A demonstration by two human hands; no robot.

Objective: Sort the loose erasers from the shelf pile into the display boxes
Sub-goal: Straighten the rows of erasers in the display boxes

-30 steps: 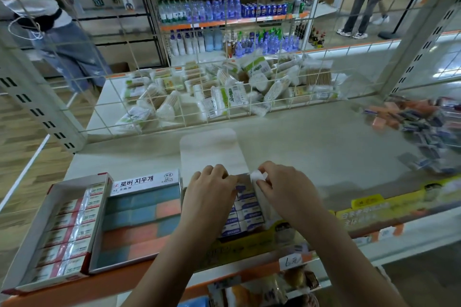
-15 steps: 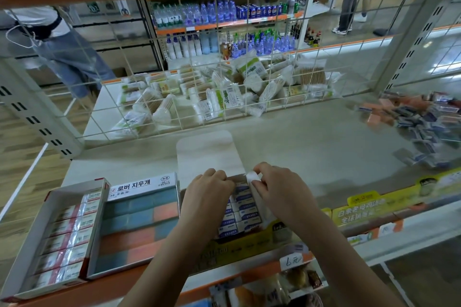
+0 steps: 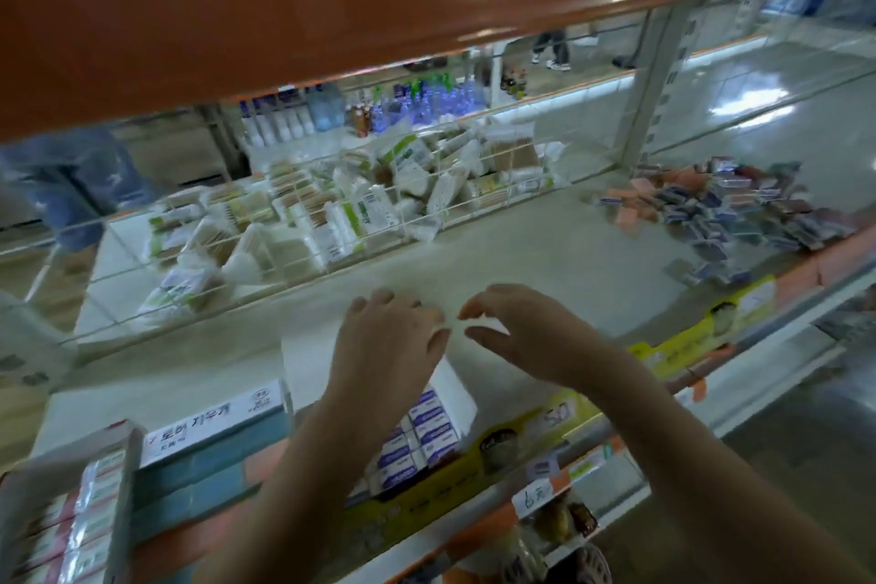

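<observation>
Both hands hover over the front edge of the shelf (image 3: 545,261), empty. The left hand (image 3: 386,346) has its fingers spread and loosely bent, palm down, above the white display box (image 3: 455,394). The right hand (image 3: 526,332) sits just beside it, fingers relaxed and curved with thumb and forefinger apart, holding nothing; the fingertips of the two hands nearly meet.

Under the left wrist, the white display box holds rows of blue-and-white sleeved erasers (image 3: 422,436), standing at the front edge of the shelf; the forearm covers its left part. To its left along the same edge lies a box of blue and orange erasers (image 3: 208,474) with a Korean label card upright at its back, and at the front left corner a box of red-and-white sleeved erasers (image 3: 71,517), cut off by the frame.

The loose eraser pile (image 3: 739,209) lies well apart, at the right end of the shelf: orange blocks and dark blue sleeved pieces heaped together, blurred, so single pieces are hard to tell.

Behind the shelf's rear edge a wire grid (image 3: 265,247) fences off packets of cotton swabs (image 3: 360,209). The orange shelf above (image 3: 332,5) blocks the upper view. A yellow price strip (image 3: 701,332) runs along the front lip.
</observation>
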